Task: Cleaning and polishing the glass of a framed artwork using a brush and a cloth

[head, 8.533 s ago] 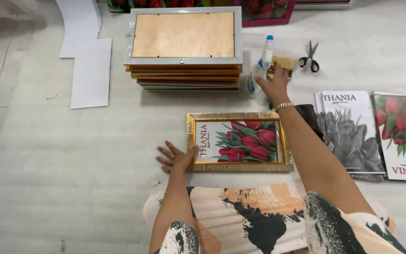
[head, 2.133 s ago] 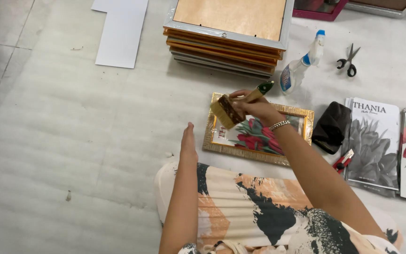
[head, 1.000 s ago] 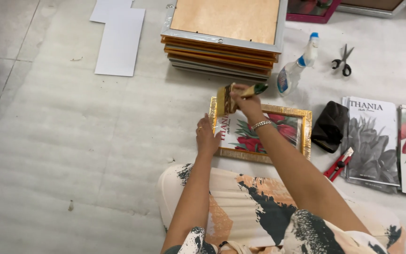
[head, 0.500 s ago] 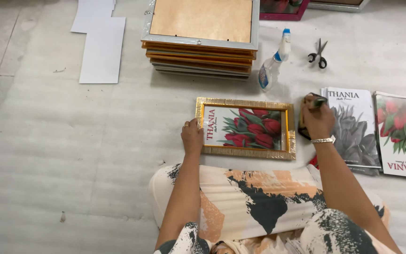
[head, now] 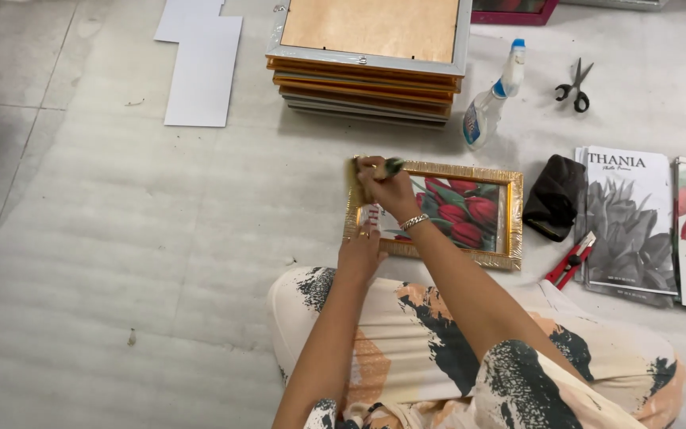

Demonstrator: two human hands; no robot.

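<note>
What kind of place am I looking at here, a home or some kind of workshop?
Probably a small picture-framing workspace set up on a floor. A stack of frames lies face down, loose flower prints wait at the right, and the right hand works a brush along a gold frame, with scissors nearby.

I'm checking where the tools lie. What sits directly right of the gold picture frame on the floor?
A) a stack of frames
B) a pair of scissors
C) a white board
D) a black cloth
D: the black cloth lies just off the right edge of the gold picture frame, while the scissors lie farther up, the stack of frames above it, and the white board at upper left.
</note>
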